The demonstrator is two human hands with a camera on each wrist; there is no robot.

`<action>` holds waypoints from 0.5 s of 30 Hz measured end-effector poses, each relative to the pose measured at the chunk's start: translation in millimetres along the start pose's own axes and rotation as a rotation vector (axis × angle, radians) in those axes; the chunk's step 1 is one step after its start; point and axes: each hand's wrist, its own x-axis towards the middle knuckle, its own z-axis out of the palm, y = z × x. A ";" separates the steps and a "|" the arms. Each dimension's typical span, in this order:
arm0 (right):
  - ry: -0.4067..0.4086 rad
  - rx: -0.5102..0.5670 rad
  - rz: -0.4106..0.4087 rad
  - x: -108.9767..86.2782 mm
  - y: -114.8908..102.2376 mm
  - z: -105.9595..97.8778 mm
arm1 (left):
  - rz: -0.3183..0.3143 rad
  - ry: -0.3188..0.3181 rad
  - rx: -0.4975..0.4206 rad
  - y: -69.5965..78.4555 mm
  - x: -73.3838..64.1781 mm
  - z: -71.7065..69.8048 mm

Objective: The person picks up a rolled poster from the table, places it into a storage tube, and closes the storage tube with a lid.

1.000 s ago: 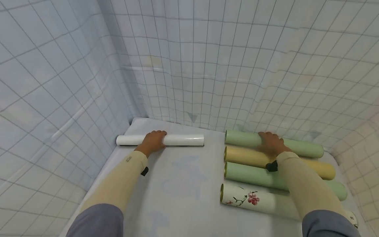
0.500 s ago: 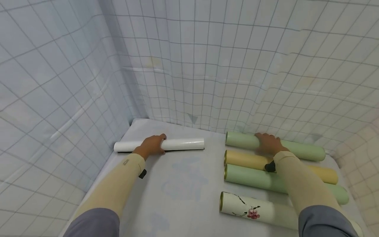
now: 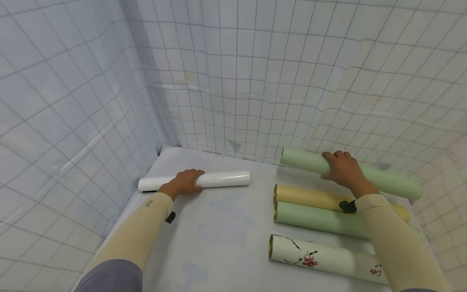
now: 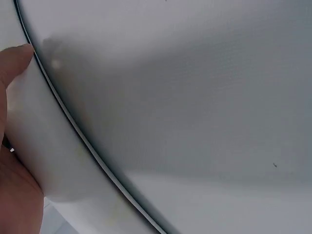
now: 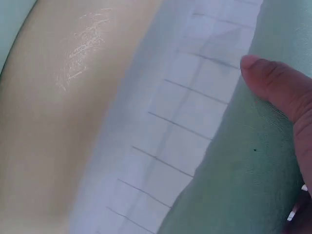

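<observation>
My left hand [image 3: 185,181] grips a slim glossy white roll [image 3: 227,179] on the left of the table, around its middle. In the left wrist view the thumb [image 4: 18,61] lies over the roll [image 4: 73,156], by a dark-lined edge running along it. My right hand [image 3: 344,168] holds a pale green cardboard tube [image 3: 303,159] near its middle, raised off the table and tilted down to the right. The right wrist view shows its thumb [image 5: 273,80] along the green tube [image 5: 229,170], apart from the yellow tube [image 5: 97,68]. The remaining fingers are hidden there.
Below the raised tube lie a yellow tube [image 3: 299,194], a second green tube [image 3: 313,217] close beside it, and a white tube with pink blossoms [image 3: 339,259] nearer the front. Grid-patterned cloth walls [image 3: 248,81] enclose the white-covered table [image 3: 219,243] on the left, back and right.
My right hand has lifted the far green tube off the table, up and right. My left hand has drawn the white roll slightly nearer. The blossom tube has rolled forward, widening its gap.
</observation>
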 end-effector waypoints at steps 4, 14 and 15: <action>0.021 0.072 0.048 -27.7 -11.4 -20.0 | 0.002 0.014 0.007 -1.1 1.3 4.7; 0.168 0.091 0.084 -122.7 -45.8 -56.8 | -0.047 0.046 0.011 -2.3 6.0 12.3; 0.175 0.096 0.084 -131.8 -49.0 -58.3 | -0.046 0.052 0.010 -1.8 6.3 12.4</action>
